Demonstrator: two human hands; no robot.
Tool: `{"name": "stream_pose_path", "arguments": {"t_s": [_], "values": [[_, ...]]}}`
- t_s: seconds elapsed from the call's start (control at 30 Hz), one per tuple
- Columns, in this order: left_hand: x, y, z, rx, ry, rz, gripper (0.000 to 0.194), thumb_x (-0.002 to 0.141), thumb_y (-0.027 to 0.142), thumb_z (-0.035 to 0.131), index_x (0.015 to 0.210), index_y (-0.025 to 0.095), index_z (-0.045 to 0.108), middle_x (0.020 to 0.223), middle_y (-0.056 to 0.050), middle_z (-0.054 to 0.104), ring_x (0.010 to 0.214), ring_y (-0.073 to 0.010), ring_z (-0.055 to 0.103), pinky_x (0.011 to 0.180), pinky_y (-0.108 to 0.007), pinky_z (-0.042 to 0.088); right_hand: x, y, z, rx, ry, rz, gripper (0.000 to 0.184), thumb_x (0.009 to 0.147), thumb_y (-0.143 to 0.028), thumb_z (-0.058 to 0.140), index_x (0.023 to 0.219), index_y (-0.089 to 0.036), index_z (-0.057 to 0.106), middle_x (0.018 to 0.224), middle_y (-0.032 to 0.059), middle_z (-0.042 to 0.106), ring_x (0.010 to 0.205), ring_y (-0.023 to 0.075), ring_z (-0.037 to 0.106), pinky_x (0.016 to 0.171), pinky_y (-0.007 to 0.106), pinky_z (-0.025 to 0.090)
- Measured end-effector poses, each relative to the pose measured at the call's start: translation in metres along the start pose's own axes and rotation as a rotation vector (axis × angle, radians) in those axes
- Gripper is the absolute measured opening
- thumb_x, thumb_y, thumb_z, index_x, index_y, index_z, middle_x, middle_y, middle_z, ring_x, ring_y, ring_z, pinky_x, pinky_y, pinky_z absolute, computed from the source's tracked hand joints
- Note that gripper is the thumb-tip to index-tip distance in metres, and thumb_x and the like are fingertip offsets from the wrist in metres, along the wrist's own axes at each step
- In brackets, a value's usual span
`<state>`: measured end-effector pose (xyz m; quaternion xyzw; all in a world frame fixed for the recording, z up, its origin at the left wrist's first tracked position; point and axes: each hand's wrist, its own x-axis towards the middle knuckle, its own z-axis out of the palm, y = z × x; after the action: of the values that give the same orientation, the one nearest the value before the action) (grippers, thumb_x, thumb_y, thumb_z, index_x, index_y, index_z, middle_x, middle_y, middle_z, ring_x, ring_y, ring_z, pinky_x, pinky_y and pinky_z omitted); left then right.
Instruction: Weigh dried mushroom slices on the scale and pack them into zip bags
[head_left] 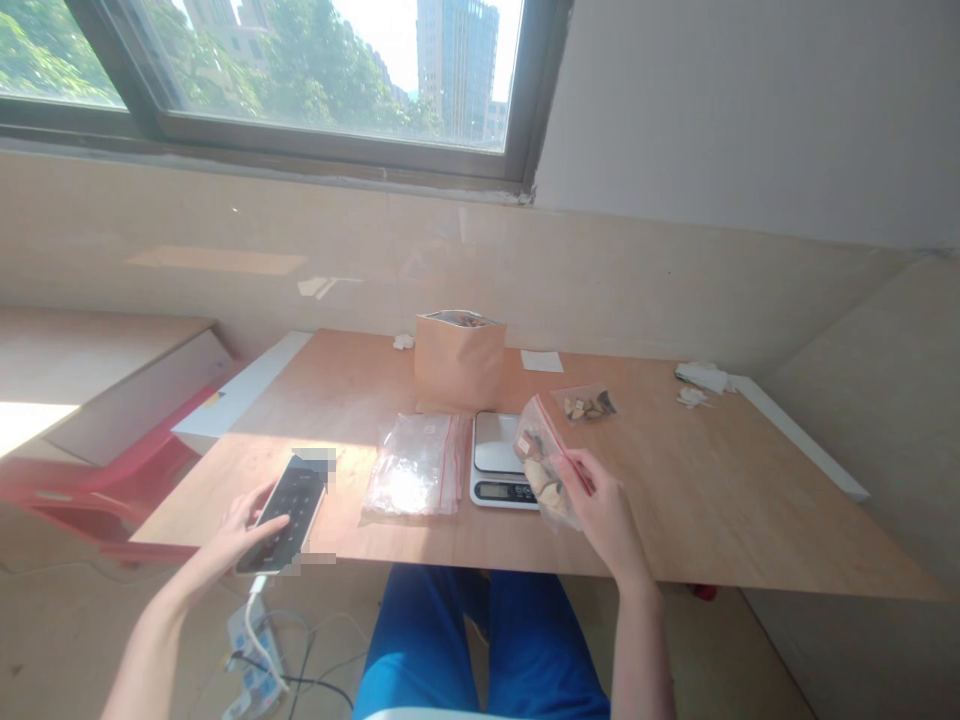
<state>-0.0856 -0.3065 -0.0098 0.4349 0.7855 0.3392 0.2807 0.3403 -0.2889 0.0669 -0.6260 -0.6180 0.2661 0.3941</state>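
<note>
My right hand (604,510) pinches the top of a small clear zip bag (541,462) filled with brown and pale pieces, holding it tilted over the front right corner of a small digital scale (499,455). My left hand (244,525) rests at the table's front left edge, its fingers spread on the screen of a black phone (289,510) that lies on the wood with a white cable hanging from it. A stack of clear zip bags (416,465) lies left of the scale.
An open brown paper pouch (459,358) stands behind the scale. Another filled zip bag (586,404) lies at its right. White scraps (701,380) sit at the far right, a white slip (541,361) near the wall. A power strip (251,665) lies on the floor.
</note>
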Motion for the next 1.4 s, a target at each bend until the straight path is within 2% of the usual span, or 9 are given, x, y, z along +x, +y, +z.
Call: {"name": "stream_pose_path", "arguments": {"t_s": [0.1,0.2,0.27,0.4,0.57,0.87,1.07,1.2,1.4], "values": [[0.002,0.011,0.006,0.057,0.024,0.022,0.05,0.063,0.053,0.056,0.102,0.02,0.056,0.114,-0.011,0.056,0.104,-0.0307,0.052,0.088,-0.048,0.041,0.0,-0.006,0.003,0.031,-0.016,-0.026,0.027,0.086,-0.042,0.043,0.084,-0.019,0.057,0.079,0.0018,0.065,0.073,0.0157,0.059,0.063,0.022,0.042],[-0.015,0.041,0.029,0.102,0.204,0.132,0.044,0.07,0.051,0.048,0.099,0.018,0.057,0.113,-0.012,0.054,0.102,-0.0314,0.05,0.091,-0.052,0.035,0.001,-0.017,0.015,0.064,-0.027,-0.059,0.025,0.087,-0.04,0.042,0.084,-0.02,0.057,0.075,0.0001,0.063,0.07,0.0138,0.058,0.063,0.021,0.041],[-0.038,0.073,0.054,-0.134,0.034,0.207,0.04,0.074,0.05,0.046,0.096,0.019,0.057,0.104,-0.009,0.058,0.09,-0.0245,0.055,0.082,-0.041,0.043,0.001,-0.026,0.029,0.079,-0.038,-0.075,0.024,0.088,-0.039,0.042,0.085,-0.02,0.058,0.072,-0.0008,0.061,0.068,0.0129,0.057,0.061,0.021,0.04],[-0.087,0.136,0.109,-0.472,-0.367,0.317,0.03,0.079,0.047,0.046,0.081,0.019,0.057,0.072,-0.001,0.056,0.065,-0.0136,0.052,0.064,-0.027,0.044,0.0,-0.044,0.062,0.16,-0.072,-0.13,0.021,0.088,-0.034,0.043,0.085,-0.02,0.059,0.071,-0.0011,0.06,0.064,0.0118,0.055,0.06,0.021,0.04],[-0.098,0.161,0.143,-0.616,-0.366,0.329,0.03,0.081,0.047,0.044,0.07,0.019,0.049,0.062,0.003,0.046,0.058,-0.0101,0.045,0.057,-0.022,0.039,-0.006,-0.048,0.082,0.258,-0.136,-0.2,0.023,0.089,-0.029,0.041,0.087,-0.019,0.061,0.081,0.0026,0.06,0.071,0.0129,0.055,0.064,0.023,0.043],[-0.089,0.151,0.149,-0.543,-0.34,0.308,0.031,0.085,0.044,0.037,0.076,0.018,0.052,0.066,0.001,0.05,0.063,-0.0133,0.048,0.06,-0.024,0.04,-0.003,-0.037,0.084,0.29,-0.202,-0.183,0.021,0.086,-0.032,0.047,0.09,-0.02,0.064,0.083,0.0047,0.062,0.071,0.0153,0.058,0.067,0.027,0.047],[-0.088,0.152,0.149,-0.339,-0.328,0.474,0.033,0.086,0.042,0.037,0.063,0.019,0.044,0.058,0.003,0.043,0.056,-0.0124,0.042,0.054,-0.024,0.033,-0.004,-0.037,0.088,0.184,-0.118,-0.134,0.021,0.082,-0.025,0.047,0.065,-0.019,0.057,0.065,0.0012,0.061,0.059,0.0131,0.057,0.058,0.023,0.045],[-0.088,0.148,0.139,-0.266,-0.366,0.543,0.034,0.086,0.042,0.035,0.061,0.02,0.04,0.057,0.003,0.04,0.055,-0.012,0.04,0.054,-0.024,0.031,0.001,-0.025,0.084,0.163,-0.063,-0.121,0.018,0.079,-0.023,0.048,0.061,-0.019,0.053,0.06,-0.0004,0.06,0.056,0.0123,0.056,0.057,0.023,0.043],[-0.08,0.137,0.116,-0.291,-0.307,0.454,0.035,0.085,0.047,0.037,0.064,0.019,0.045,0.063,0.001,0.046,0.062,-0.0141,0.045,0.059,-0.025,0.036,0.009,-0.012,0.059,0.311,0.043,-0.001,0.024,0.084,-0.036,0.044,0.072,-0.018,0.054,0.06,-0.0006,0.055,0.053,0.0119,0.052,0.052,0.022,0.042]]}}
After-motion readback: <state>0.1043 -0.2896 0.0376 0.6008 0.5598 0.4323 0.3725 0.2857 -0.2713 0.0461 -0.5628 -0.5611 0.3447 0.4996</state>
